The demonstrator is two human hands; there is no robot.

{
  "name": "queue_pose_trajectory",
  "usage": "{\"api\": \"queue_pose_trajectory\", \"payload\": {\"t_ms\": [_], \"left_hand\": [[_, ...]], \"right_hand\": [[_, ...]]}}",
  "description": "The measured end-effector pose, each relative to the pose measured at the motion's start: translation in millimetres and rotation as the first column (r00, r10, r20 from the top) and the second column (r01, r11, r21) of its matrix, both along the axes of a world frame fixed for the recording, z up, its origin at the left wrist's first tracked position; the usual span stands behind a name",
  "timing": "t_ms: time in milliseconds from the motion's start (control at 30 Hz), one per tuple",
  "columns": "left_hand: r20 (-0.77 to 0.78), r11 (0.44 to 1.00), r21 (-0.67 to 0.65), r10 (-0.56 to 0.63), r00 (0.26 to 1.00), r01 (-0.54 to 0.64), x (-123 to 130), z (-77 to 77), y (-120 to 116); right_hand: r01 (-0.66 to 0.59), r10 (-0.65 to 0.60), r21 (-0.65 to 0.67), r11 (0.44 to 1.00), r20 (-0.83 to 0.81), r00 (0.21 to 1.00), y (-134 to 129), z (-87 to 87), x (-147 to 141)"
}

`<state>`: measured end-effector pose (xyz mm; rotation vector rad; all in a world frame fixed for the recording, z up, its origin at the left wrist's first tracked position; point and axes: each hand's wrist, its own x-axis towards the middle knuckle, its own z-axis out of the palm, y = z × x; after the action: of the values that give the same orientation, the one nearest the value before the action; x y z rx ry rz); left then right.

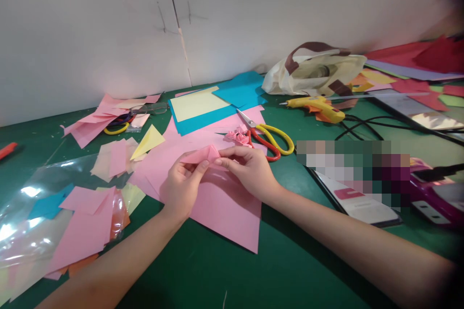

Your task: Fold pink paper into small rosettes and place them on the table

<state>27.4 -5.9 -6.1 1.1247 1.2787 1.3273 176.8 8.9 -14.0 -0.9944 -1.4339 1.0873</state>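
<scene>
Between my two hands is a small folded piece of pink paper point(201, 154). My left hand point(183, 183) grips its left side, thumb on top and fingers curled beneath. The fingertips of my right hand point(250, 169) pinch its right corner. Under my hands lie larger pink paper sheets point(232, 212) on the green table. Just beyond my right hand rest scissors point(266, 133) with one yellow and one red handle, blades pointing away to the left. Small pink folded paper flowers point(237, 136) sit beside the scissors' pivot.
Blue sheets point(239, 89) and a cream sheet point(199, 103) lie behind. A yellow glue gun point(315, 106) and a cloth bag point(311, 75) are back right. A clear plastic bag point(83, 174) with paper pieces lies left. Black cables point(366, 123) and a purple power strip point(438, 198) are right.
</scene>
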Motion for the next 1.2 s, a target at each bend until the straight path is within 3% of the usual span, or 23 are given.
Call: {"api": "queue_pose_trajectory", "payload": {"t_ms": [267, 467, 800, 933, 1100, 1200], "left_hand": [[-0.062, 0.999, 0.037, -0.026, 0.998, 0.028, -1.1, 0.1, -0.8], [-0.011, 1.000, -0.007, 0.030, 1.000, -0.030, -0.4, 0.4, -0.4], [0.023, 0.994, -0.056, 0.095, 0.995, -0.093, 1.6, 2.5, -0.6], [0.010, 0.994, -0.039, 0.101, 0.995, -0.100, 2.3, 3.9, -1.3], [-0.014, 0.997, -0.012, 0.081, 0.997, -0.081, 1.8, 3.0, -1.2], [-0.008, 0.997, -0.022, 0.078, 0.997, -0.079, 1.0, 1.2, -1.0]], "right_hand": [[0.008, -0.006, -0.043, 0.999, 0.037, 0.999, 0.8, 0.8, -0.7], [0.086, -0.083, 0.066, 0.994, -0.038, 0.996, 1.0, -0.1, -2.2], [0.116, -0.152, 0.235, 0.965, 0.143, 0.978, -1.5, -0.1, -0.7], [0.095, -0.119, 0.147, 0.985, 0.165, 0.979, -0.6, 0.8, -1.7], [-0.011, 0.014, -0.062, 0.998, 0.042, 0.999, 1.9, 1.0, -1.5], [-0.039, 0.034, -0.105, 0.994, -0.049, 0.998, 3.5, -1.8, -2.0]]}}
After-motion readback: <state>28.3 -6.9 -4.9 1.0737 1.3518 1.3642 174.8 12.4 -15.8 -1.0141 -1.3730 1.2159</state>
